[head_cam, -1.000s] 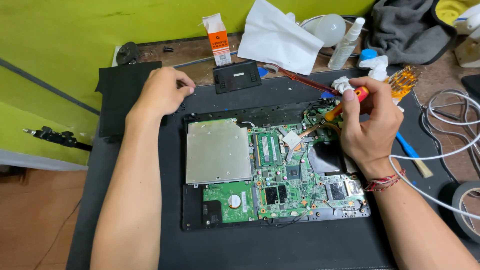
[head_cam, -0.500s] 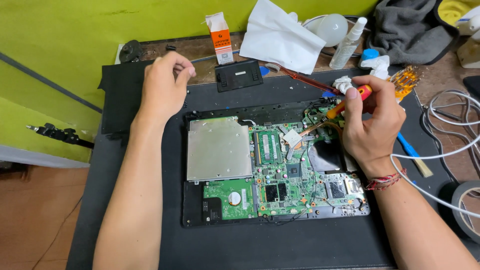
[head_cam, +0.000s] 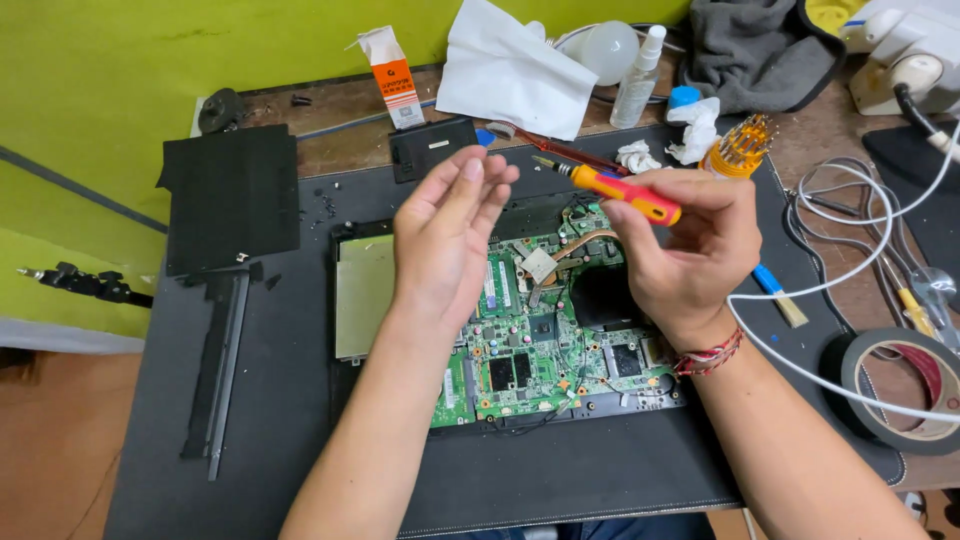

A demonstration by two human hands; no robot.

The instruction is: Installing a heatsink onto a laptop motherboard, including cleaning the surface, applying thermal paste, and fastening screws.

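Trouble is brewing if the orange screwdriver (head_cam: 622,194), which the right hand (head_cam: 680,255) is gripping with curled fingers above the opened laptop (head_cam: 520,330) mid-surface, slips toward the left hand (head_cam: 445,235), whose fingers are hovering open, holding nothing I can see.

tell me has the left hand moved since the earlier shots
Yes. The left hand has left the mat's far edge and now hovers over the open laptop, beside the right hand holding the screwdriver.
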